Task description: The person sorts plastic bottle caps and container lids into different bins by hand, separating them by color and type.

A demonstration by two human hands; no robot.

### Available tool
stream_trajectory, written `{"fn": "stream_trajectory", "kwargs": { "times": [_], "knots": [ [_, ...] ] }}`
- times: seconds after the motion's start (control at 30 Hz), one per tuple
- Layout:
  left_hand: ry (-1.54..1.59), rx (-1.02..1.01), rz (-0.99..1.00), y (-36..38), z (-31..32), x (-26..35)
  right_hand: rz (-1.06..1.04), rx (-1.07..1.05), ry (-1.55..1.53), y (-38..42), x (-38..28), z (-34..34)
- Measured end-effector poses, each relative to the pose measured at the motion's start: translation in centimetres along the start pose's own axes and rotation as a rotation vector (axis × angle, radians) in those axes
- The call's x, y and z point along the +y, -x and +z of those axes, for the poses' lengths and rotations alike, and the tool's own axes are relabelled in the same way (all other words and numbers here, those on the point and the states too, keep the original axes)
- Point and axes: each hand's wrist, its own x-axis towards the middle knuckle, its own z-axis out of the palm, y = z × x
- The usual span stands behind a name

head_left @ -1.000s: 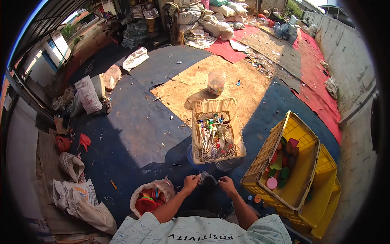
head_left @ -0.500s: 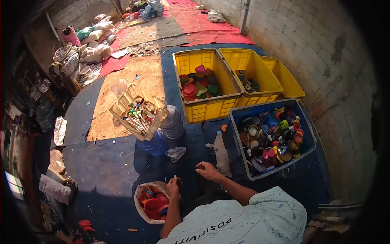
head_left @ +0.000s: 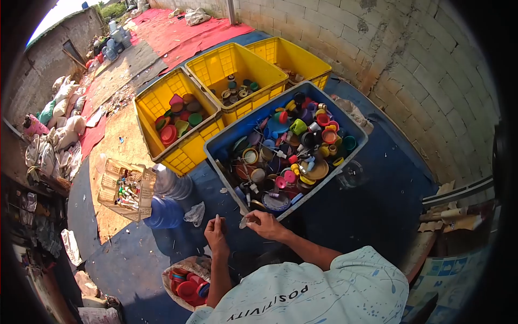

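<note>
My left hand (head_left: pixel 216 237) is closed in a pinch, with a small white piece (head_left: pixel 217 217) showing at its fingertips. Just below it stands a sack (head_left: pixel 169 274) holding red plastic lids (head_left: pixel 187 290) and a few blue ones. My right hand (head_left: pixel 265 224) is closed too, its fingers curled near the front edge of a blue tub (head_left: pixel 334 186) heaped with mixed plastic caps and lids. A pale, see-through scrap (head_left: pixel 244 221) shows right at the right fingertips; I cannot tell whether they grip it.
Behind the blue tub are three yellow crates (head_left: pixel 183 159), with lids in at least two. A cream basket (head_left: pixel 110 202) of small plastic bits rests by large water bottles (head_left: pixel 162 213). A block wall (head_left: pixel 410 102) bounds the right; filled sacks (head_left: pixel 65 100) lie at the far left.
The view has swung right, so the crates, tub and basket appear further left. My right hand is nearer the tub's front edge in view and its fingers are drawn in; my left stays pinched.
</note>
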Motion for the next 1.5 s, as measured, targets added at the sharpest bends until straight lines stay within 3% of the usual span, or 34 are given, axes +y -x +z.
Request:
{"fn": "stream_trajectory", "kwargs": {
  "times": [0.1, 0.23, 0.37, 0.47, 0.6, 0.8, 0.87, 0.97, 1.1, 1.3, 1.43, 1.5],
  "knots": [
    [-0.058, -0.037, 0.084, -1.3, 7.1, 0.3, 0.002, -0.029, -0.094, 0.0, 0.9, -6.5],
    [-0.08, 0.044, 0.045, -2.3, 17.6, -1.4, -0.11, -0.036, -0.088, -1.3, 2.4, -16.5],
    [-0.11, 0.021, -0.049, -1.7, 25.2, -3.8, 0.004, 0.035, -0.026, -2.8, 2.9, -27.3],
    [-0.184, 0.001, -0.061, -1.4, 27.1, -5.6, -0.031, 0.207, 0.077, -5.4, 6.4, -33.2],
    [-0.21, 0.05, -0.111, -1.1, 28.5, -6.0, -0.029, 0.261, 0.158, -8.2, 7.1, -37.9],
    [-0.345, -0.036, -0.043, -3.5, 28.2, -7.2, -0.175, 0.295, 0.338, -9.5, 6.5, -36.2],
    [-0.289, -0.015, -0.029, -4.5, 27.9, -6.8, -0.327, 0.189, 0.494, -9.9, 7.4, -34.1],
    [-0.331, 0.019, 0.02, -5.2, 27.1, -5.4, -0.355, -0.117, 0.828, -10.1, 6.3, -30.7],
    [-0.194, 0.123, -0.071, -4.8, 25.5, -6.0, -0.437, -0.184, 1.072, -11.2, 7.7, -28.6],
    [-0.203, 0.167, -0.136, -2.8, 25.2, -8.8, -0.424, -0.187, 1.028, -12.5, 8.3, -29.2],
    [-0.166, 0.091, -0.172, -2.6, 25.9, -10.6, -0.476, -0.142, 0.958, -12.1, 8.7, -29.7],
    [-0.294, 0.051, -0.14, -3.1, 26.5, -10.9, -0.502, -0.118, 0.918, -11.8, 8.6, -29.8]
  ]
}}
